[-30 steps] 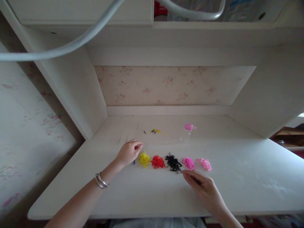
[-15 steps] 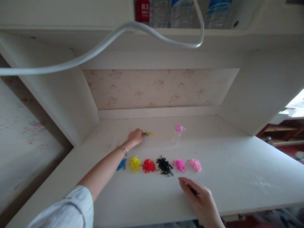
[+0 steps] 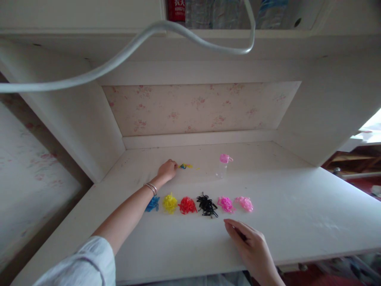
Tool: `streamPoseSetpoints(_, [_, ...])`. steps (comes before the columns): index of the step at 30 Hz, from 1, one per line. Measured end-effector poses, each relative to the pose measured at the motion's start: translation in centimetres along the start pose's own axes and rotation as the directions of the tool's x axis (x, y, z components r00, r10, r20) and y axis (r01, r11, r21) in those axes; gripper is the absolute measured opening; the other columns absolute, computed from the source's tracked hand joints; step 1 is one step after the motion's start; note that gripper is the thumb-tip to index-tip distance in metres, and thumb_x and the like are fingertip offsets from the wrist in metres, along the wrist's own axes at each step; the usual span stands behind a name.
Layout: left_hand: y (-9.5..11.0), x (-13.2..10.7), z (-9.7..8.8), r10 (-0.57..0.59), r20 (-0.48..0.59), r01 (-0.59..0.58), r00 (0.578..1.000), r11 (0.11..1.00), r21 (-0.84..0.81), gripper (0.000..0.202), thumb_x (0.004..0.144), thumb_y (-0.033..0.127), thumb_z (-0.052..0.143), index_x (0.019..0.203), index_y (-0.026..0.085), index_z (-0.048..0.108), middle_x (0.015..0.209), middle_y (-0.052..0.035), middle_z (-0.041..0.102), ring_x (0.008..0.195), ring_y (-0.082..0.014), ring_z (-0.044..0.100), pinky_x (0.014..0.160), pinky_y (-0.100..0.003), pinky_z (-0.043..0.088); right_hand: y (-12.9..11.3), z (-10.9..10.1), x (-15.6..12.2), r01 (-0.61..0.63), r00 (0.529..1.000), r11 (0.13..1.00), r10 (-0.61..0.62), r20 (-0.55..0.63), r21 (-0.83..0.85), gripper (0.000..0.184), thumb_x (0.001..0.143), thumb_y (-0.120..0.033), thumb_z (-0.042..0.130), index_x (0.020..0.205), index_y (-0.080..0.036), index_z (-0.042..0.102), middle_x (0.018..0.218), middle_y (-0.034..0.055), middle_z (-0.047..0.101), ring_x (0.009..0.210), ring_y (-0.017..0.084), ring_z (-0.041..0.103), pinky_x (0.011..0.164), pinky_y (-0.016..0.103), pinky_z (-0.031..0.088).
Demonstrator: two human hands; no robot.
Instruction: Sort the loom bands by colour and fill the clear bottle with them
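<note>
My left hand [image 3: 168, 169] reaches far across the white tabletop, its fingers closed at the left end of a small cluster of mixed yellow and blue rubber bands [image 3: 185, 166]. Whether a band is pinched there is too small to tell. Nearer me lies a row of small loop piles: blue rubber bands [image 3: 152, 203], yellow rubber bands [image 3: 170, 203], red rubber bands [image 3: 187, 205], black rubber bands [image 3: 207, 205], magenta rubber bands [image 3: 226, 204] and light pink rubber bands [image 3: 245, 203]. In front of the magenta pile, my right hand [image 3: 251, 244] has thumb and fingers pressed together; anything inside is hidden.
A small clear bottle [image 3: 222, 171] with a pink lid [image 3: 224, 158] stands behind the row. A white cable [image 3: 178, 32] crosses the upper view. Overhead, a shelf holds a red package [image 3: 176, 10] and clear bottles [image 3: 226, 14]. White side panels flank the tabletop [image 3: 297, 206].
My left hand has drawn slightly left, so more of the mixed rubber bands shows beside its fingertips. My right hand keeps its pose. The whole view has shifted a little.
</note>
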State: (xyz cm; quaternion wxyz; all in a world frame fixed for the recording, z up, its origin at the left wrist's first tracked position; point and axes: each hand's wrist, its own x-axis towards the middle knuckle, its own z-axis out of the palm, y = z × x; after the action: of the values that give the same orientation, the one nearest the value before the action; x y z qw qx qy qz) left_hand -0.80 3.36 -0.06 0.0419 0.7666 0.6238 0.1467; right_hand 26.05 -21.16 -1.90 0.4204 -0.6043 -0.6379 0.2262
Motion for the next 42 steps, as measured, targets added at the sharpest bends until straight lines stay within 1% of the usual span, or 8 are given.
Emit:
streamPoseSetpoints(9, [-0.8, -0.3, -0.7, 0.033, -0.011, -0.033, 0.999, 0.999, -0.032, 0.027, 0.083, 0.022, 0.044, 0.090, 0.019, 0.070, 0.101, -0.0087, 0.066, 0.093, -0.0197, 0.060, 0.081, -0.026, 0.044, 0.3, 0.3, 0.0, -0.008, 1.000, 1.000, 0.008, 0.004, 0.001, 0.027, 0.084, -0.041, 0.053, 0.087, -0.022, 0.073, 0.084, 0.0043, 0.071, 0.071, 0.017, 0.064, 0.064, 0.020, 0.050])
streamPoseSetpoints(17, [-0.9, -0.7, -0.6, 0.009, 0.038, -0.006, 0.999, 0.998, -0.058, 0.024, 0.080, 0.022, 0.049, 0.090, 0.020, 0.071, 0.100, -0.0086, 0.068, 0.093, -0.0199, 0.062, 0.082, -0.025, 0.044, 0.1, 0.4, 0.1, 0.008, 1.000, 1.000, -0.008, -0.015, -0.012, 0.030, 0.083, -0.043, 0.052, 0.085, -0.022, 0.074, 0.080, 0.0045, 0.072, 0.066, 0.017, 0.065, 0.060, 0.020, 0.051])
streamPoseSetpoints(22, [-0.6, -0.7, -0.4, 0.004, 0.038, -0.001, 0.999, 0.997, -0.071, 0.023, 0.080, 0.023, 0.050, 0.087, 0.019, 0.071, 0.098, -0.0099, 0.069, 0.091, -0.0208, 0.063, 0.080, -0.026, 0.046, -0.2, 0.1, 0.1, 0.000, 1.000, 1.000, 0.000, 0.001, -0.004, 0.029, 0.084, -0.042, 0.052, 0.086, -0.022, 0.073, 0.085, 0.0056, 0.072, 0.074, 0.019, 0.066, 0.065, 0.021, 0.052])
streamPoseSetpoints(28, [-0.2, -1.3, -1.9, 0.061, -0.003, -0.061, 0.998, 0.992, -0.108, 0.022, 0.082, 0.025, 0.050, 0.089, 0.020, 0.071, 0.097, -0.0075, 0.069, 0.092, -0.0192, 0.062, 0.083, -0.026, 0.045, 0.0, 0.3, 0.1, -0.015, 0.999, 1.000, 0.015, -0.028, 0.004, 0.031, 0.082, -0.044, 0.053, 0.085, -0.021, 0.074, 0.083, 0.0056, 0.072, 0.072, 0.019, 0.066, 0.062, 0.021, 0.052])
streamPoseSetpoints(31, [0.1, -3.3, -3.4, 0.101, -0.040, -0.106, 0.994, 0.985, -0.139, 0.023, 0.083, 0.028, 0.049, 0.091, 0.019, 0.070, 0.097, -0.0069, 0.068, 0.091, -0.0181, 0.061, 0.083, -0.026, 0.044, 0.2, 0.4, 0.2, -0.021, 1.000, 1.000, 0.022, -0.016, 0.011, 0.032, 0.081, -0.045, 0.053, 0.085, -0.021, 0.074, 0.083, 0.0058, 0.072, 0.072, 0.020, 0.066, 0.061, 0.021, 0.051])
streamPoseSetpoints(36, [0.4, -9.2, -5.5, 0.200, -0.123, -0.224, 0.972, 0.946, -0.235, 0.024, 0.087, 0.031, 0.045, 0.085, 0.020, 0.067, 0.088, -0.0042, 0.064, 0.077, -0.0143, 0.060, 0.071, -0.024, 0.045, 0.4, 0.2, 0.4, -0.097, 0.995, 0.994, 0.094, 0.045, 0.056, 0.034, 0.079, -0.047, 0.056, 0.087, -0.019, 0.073, 0.077, 0.0046, 0.071, 0.067, 0.018, 0.063, 0.056, 0.021, 0.048])
streamPoseSetpoints(39, [0.4, -12.7, -5.7, 0.201, -0.159, -0.236, 0.967, 0.941, -0.243, 0.026, 0.090, 0.031, 0.041, 0.085, 0.021, 0.065, 0.084, -0.0033, 0.062, 0.075, -0.0130, 0.059, 0.070, -0.023, 0.043, -1.2, -0.4, 1.4, -0.108, 0.990, 0.992, 0.102, 0.095, 0.058, 0.035, 0.080, -0.048, 0.055, 0.089, -0.019, 0.072, 0.073, 0.0033, 0.068, 0.060, 0.015, 0.059, 0.050, 0.020, 0.044])
streamPoseSetpoints(42, [0.2, -15.0, -5.3, 0.186, -0.164, -0.217, 0.969, 0.956, -0.198, 0.025, 0.091, 0.029, 0.041, 0.086, 0.021, 0.064, 0.084, -0.0033, 0.060, 0.076, -0.0131, 0.058, 0.070, -0.023, 0.042, -4.2, -0.8, 4.0, -0.002, 0.992, 1.000, 0.005, 0.124, -0.030, 0.034, 0.083, -0.046, 0.051, 0.092, -0.021, 0.071, 0.061, -0.0001, 0.061, 0.051, 0.012, 0.051, 0.046, 0.020, 0.038])
